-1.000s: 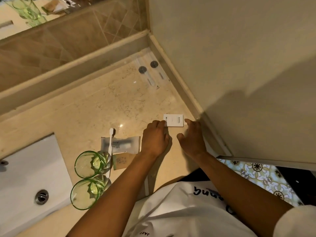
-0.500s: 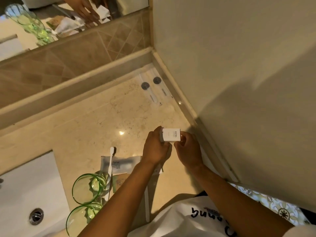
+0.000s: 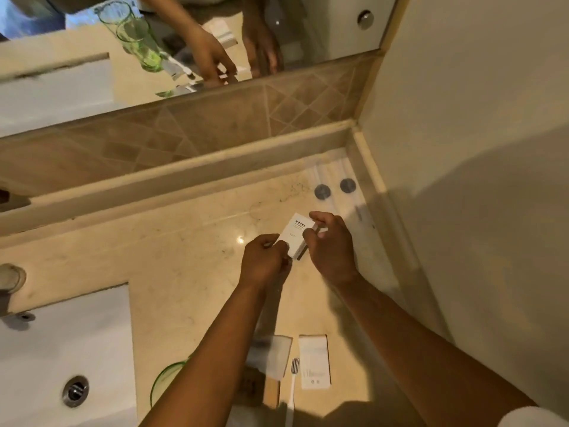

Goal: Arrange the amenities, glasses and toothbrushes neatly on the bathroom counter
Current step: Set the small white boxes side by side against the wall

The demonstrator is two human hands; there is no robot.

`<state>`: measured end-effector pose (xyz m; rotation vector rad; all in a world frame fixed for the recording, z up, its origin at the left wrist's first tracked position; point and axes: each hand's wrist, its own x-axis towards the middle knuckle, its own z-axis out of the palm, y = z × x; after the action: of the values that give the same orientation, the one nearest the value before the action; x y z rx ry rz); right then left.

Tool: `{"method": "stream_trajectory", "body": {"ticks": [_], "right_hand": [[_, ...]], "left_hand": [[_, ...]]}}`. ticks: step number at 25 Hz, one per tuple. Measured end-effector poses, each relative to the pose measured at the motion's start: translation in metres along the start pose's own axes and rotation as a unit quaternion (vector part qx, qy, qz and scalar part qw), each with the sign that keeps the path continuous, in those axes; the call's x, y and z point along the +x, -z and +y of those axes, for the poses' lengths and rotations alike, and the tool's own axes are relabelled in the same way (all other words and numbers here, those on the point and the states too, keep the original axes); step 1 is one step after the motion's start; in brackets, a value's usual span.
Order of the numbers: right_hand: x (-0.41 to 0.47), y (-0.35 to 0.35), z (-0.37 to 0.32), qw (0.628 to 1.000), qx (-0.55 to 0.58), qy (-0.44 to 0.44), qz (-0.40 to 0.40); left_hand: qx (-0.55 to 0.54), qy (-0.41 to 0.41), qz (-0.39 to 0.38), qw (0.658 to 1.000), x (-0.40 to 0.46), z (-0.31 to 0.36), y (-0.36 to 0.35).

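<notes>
A small white hotel amenity box (image 3: 296,232) is held above the marble counter (image 3: 172,266) between both hands. My left hand (image 3: 264,257) pinches its near-left corner, and my right hand (image 3: 331,245) grips its right side. Close to me lie a white toothbrush (image 3: 292,383), a white flat packet (image 3: 314,362), a clear sachet (image 3: 272,355) and a tan packet (image 3: 272,392). A green glass (image 3: 167,380) shows only its rim beside my left forearm. Two clear-wrapped items with dark round caps (image 3: 334,189) lie in the far right corner.
A white sink (image 3: 55,349) with a metal drain (image 3: 74,390) sits at the left. A raised ledge and tiled strip run along the back under a mirror (image 3: 184,41). The wall (image 3: 477,180) closes off the right side.
The box was flat on the counter, then lifted by both hands; now it is tilted and carried further toward the back. The view has shifted forward, so the glasses are mostly hidden.
</notes>
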<state>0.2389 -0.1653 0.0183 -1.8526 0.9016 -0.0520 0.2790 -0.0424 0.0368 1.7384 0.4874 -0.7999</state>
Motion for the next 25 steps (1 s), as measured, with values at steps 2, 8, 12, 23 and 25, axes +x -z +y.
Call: {"method": "stream_trajectory", "body": {"ticks": [2,8,12,23,25], "right_hand": [[0.024,-0.01,-0.013,0.999,0.039,-0.011,-0.016],[0.067,-0.026,-0.03,0.994,0.112,-0.002,-0.014],[0.077,-0.036,-0.02,0.996,0.084,0.034,0.008],[0.105,-0.045,-0.017,0.998,0.028,0.052,-0.006],[0.109,-0.045,-0.016,0.998,0.015,0.053,-0.005]], "left_hand": [[0.029,-0.034,0.021,0.999,0.019,0.012,0.005],[-0.054,-0.054,0.016,0.997,0.059,0.039,0.0],[-0.132,-0.06,0.055,0.988,0.075,0.05,-0.011],[0.136,-0.214,0.046,0.966,0.106,0.052,-0.026],[0.187,-0.221,0.045,0.956,0.109,0.055,-0.026]]}}
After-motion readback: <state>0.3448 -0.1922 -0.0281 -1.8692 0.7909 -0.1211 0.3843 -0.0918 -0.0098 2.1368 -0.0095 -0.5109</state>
